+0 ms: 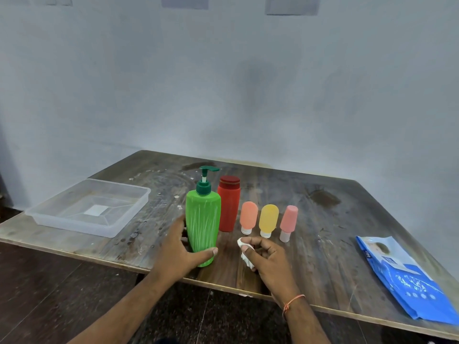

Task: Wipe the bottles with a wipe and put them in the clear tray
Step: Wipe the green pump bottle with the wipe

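Left hand (177,249) gripped the upright green pump bottle (203,225) near the table's (323,219) near edge. Right hand (267,256) pinched a crumpled wipe (244,252), probably damp. Clear tray (44,212) sat far left; red bottle (229,204) behind.

My left hand (177,249) covers the near-left base of the green pump bottle (203,219), and its fingers are hidden behind the bottle. The green bottle blocks the left edge of the red bottle (229,204). Most of the white wipe (244,252) is buried inside my right hand (267,259). On the far right, the blue wipe pack (402,276) is cut off by the frame edge, its print too blurred to read. Both my forearms leave the picture at the bottom.
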Available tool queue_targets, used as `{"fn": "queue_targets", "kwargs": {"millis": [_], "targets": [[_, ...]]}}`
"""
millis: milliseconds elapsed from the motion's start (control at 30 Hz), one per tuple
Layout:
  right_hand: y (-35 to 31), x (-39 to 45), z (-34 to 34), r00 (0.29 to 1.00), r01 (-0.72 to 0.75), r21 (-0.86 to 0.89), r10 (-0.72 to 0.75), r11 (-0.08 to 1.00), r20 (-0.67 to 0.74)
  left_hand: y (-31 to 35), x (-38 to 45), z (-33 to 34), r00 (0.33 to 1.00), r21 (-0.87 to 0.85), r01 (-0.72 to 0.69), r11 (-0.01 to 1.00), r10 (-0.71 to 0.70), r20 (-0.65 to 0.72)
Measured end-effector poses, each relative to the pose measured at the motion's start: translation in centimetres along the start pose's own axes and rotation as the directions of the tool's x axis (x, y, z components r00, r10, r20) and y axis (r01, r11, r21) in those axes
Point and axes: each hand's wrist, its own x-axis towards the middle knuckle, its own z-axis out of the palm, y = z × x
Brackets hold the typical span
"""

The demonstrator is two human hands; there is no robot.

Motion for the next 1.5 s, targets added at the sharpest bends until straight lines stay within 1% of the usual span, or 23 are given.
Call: {"fn": "queue_targets", "kwargs": {"millis": [33,100,167,200,233,300,400,467,533,600,733,767,833,900,967,1067,1200,1300,1400,1500], "targets": [[0.0,0.0,0.0,1.0,-0.001,-0.001,0.001,1.0,-0.003,-0.2,0.0,0.0,0.999,-0.047,-0.005,0.999,0.007,0.041],[0.0,-0.1,-0.1,1.0,0.003,-0.011,-0.004,1.0,-0.003,-0.6,0.2,-0.4,0.989,-0.23,0.035,0.973,-0.001,0.148],[-0.1,0.0,-0.1,1.0,0.002,0.001,-0.002,1.0,0.002,-0.8,0.6,-0.8,0.978,-0.425,0.108,0.899,-0.019,0.208],[0.0,0.1,-0.1,1.0,-0.003,0.011,0.003,1.0,0.004,-0.7,0.8,-0.9,0.973,-0.468,0.139,0.873,-0.032,0.23],[0.0,0.0,-0.1,1.0,-0.007,0.018,0.007,1.0,0.006,-0.6,1.0,-0.9,0.967,-0.462,0.16,0.872,-0.044,0.251],[0.1,0.1,-0.1,1.0,-0.008,0.029,0.008,1.0,0.004,-0.8,1.5,-0.7,0.954,-0.382,0.189,0.905,-0.078,0.289],[0.1,0.1,-0.1,1.0,-0.006,0.028,0.006,1.0,0.006,-1.3,2.2,-0.3,0.947,-0.289,0.216,0.933,-0.127,0.296],[0.0,0.1,0.0,1.0,-0.007,0.027,0.007,1.0,0.01,-1.2,2.8,0.0,0.942,-0.267,0.208,0.941,-0.119,0.315],[0.0,0.1,0.0,1.0,-0.015,0.017,0.015,1.0,0.008,-0.5,3.1,0.5,0.935,-0.316,0.21,0.925,-0.096,0.341],[0.1,0.1,0.0,1.0,-0.021,-0.007,0.021,1.0,0.005,0.1,3.2,1.1,0.94,-0.418,0.247,0.874,-0.112,0.321],[0.2,0.2,0.0,1.0,-0.028,-0.053,0.029,0.998,0.009,0.1,3.8,1.8,0.943,-0.598,0.321,0.734,-0.192,0.27],[0.3,0.2,0.1,0.999,-0.029,-0.049,0.03,0.998,0.013,-0.1,3.9,1.8,0.94,-0.644,0.338,0.686,-0.212,0.267],[0.2,0.3,0.4,0.999,-0.026,-0.041,0.027,0.999,0.022,-0.3,4.2,1.7,0.927,-0.752,0.373,0.544,-0.249,0.279],[0.3,0.4,0.8,0.999,-0.018,-0.059,0.021,0.998,0.044,-0.7,4.6,1.6,0.908,-0.817,0.408,0.408,-0.273,0.317],[0.4,0.7,1.5,0.997,-0.018,-0.064,0.023,0.998,0.073,-1.2,5.2,1.6,0.898,-0.843,0.421,0.335,-0.285,0.335],[0.3,1.4,2.9,0.996,-0.016,-0.049,0.021,0.999,0.092,-1.4,6.3,1.7,0.879,-0.851,0.449,0.271,-0.305,0.366],[0.7,2.8,4.6,0.994,0.017,-0.064,-0.01,0.998,0.104,-1.2,7.2,2.1,0.867,-0.855,0.471,0.218,-0.292,0.403],[1.0,3.6,5.4,0.996,0.03,-0.087,-0.023,0.996,0.081,-1.1,7.5,2.4,0.865,-0.849,0.477,0.23,-0.292,0.407],[1.3,4.2,5.7,0.999,0.044,-0.105,-0.04,0.994,0.035,-1.3,7.6,2.6,0.878,-0.857,0.455,0.241,-0.282,0.387],[1.4,4.3,6.1,0.996,0.08,-0.112,-0.075,0.99,0.052,-1.8,7.7,2.9,0.883,-0.865,0.447,0.23,-0.267,0.386]]}}
